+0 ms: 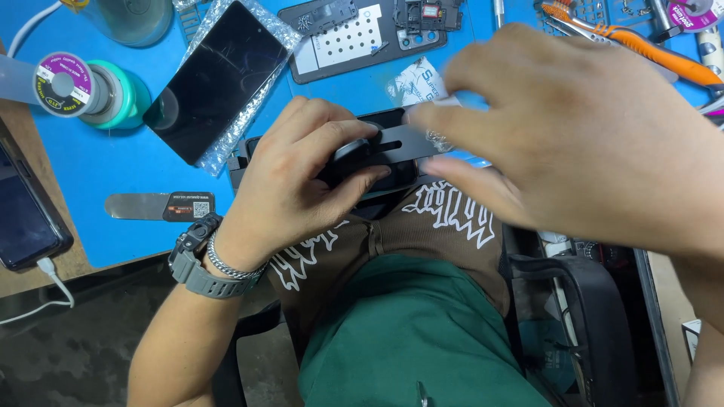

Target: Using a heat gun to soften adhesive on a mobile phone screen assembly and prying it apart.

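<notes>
Over the near edge of the blue work mat [113,169], right above the person's lap, both hands are busy on a dark, flat phone-like device [392,147] that seems to sit in a black holder at the mat's edge. It looks to me like repair work caught midway: an opened phone frame [354,38] with its insides showing lies further up the mat, a black glass panel [215,79] rests on a crinkled clear wrapper beside it, and nothing about the device in hand looks closed up or finished, so I would judge most of the job is left. The left hand [294,181], with a grey watch and a chain bracelet at the wrist, is curled tight round the left end of the device, thumb pressed against a round dark part on top and fingers tucked under, a firm closed hold. The right hand [573,143] is blurred by motion and fills much of the view; its fingers come together over the device's right end next to a small crinkly white packet [415,83], and they may be pinching something thin there, but I cannot tell for certain whether they grip or merely touch. Round about lie a solder spool [64,84] on a teal stand, a flat metal pry tool [158,206], an orange-handled brush [641,45] and a charging phone [26,218] at the left edge.
</notes>
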